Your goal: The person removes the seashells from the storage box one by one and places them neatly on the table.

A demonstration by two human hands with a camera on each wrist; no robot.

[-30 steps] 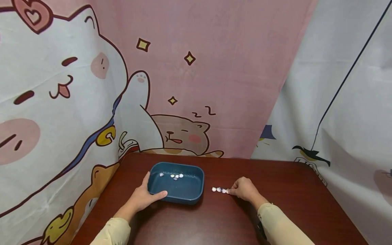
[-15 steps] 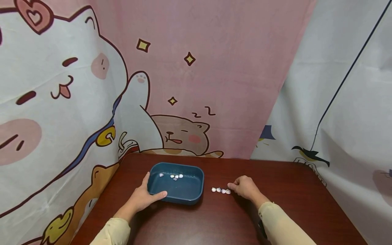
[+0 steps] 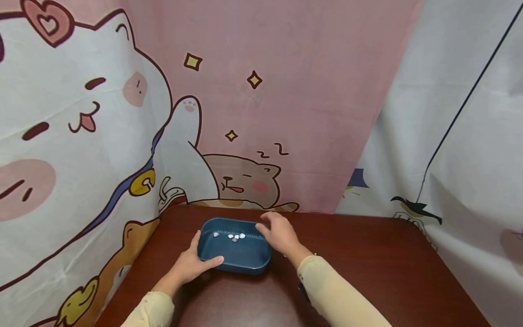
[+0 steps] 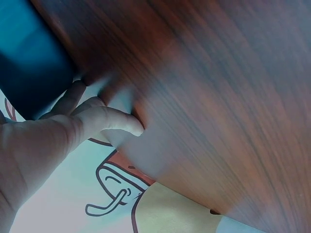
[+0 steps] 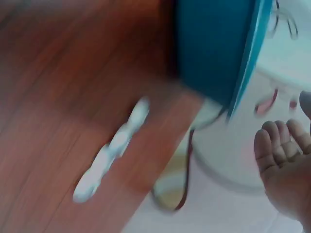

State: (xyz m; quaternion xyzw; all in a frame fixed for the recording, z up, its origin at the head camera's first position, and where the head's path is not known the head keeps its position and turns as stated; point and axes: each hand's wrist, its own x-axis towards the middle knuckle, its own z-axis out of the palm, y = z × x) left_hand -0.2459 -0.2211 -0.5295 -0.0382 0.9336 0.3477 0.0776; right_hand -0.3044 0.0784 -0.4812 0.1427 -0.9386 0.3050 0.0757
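Note:
A blue rectangular dish (image 3: 245,254) sits on the table, holding a cluster of small whitish shell-like pieces (image 3: 236,236) and a lone piece (image 3: 216,235) to their left. My left hand (image 3: 189,263) grips the dish's front left corner, thumb along the front rim, fingers at the left wall. Over the right rim hovers my right hand (image 3: 281,232); its fingers look loosely bent in the right wrist view, and nothing shows between them. A row of similar whitish pieces (image 5: 99,162) lies on the table right of the dish, mostly hidden by my right forearm in the head view.
The dark red-brown wooden table (image 3: 376,263) extends right and forward of the dish. A cartoon-printed cloth (image 3: 310,113) hangs behind and at the sides of the table. Both forearms wear pale yellow sleeves (image 3: 339,290).
My right hand has left the right end of the row of pieces and moved left to the dish's right rim. The left hand and the dish stay put.

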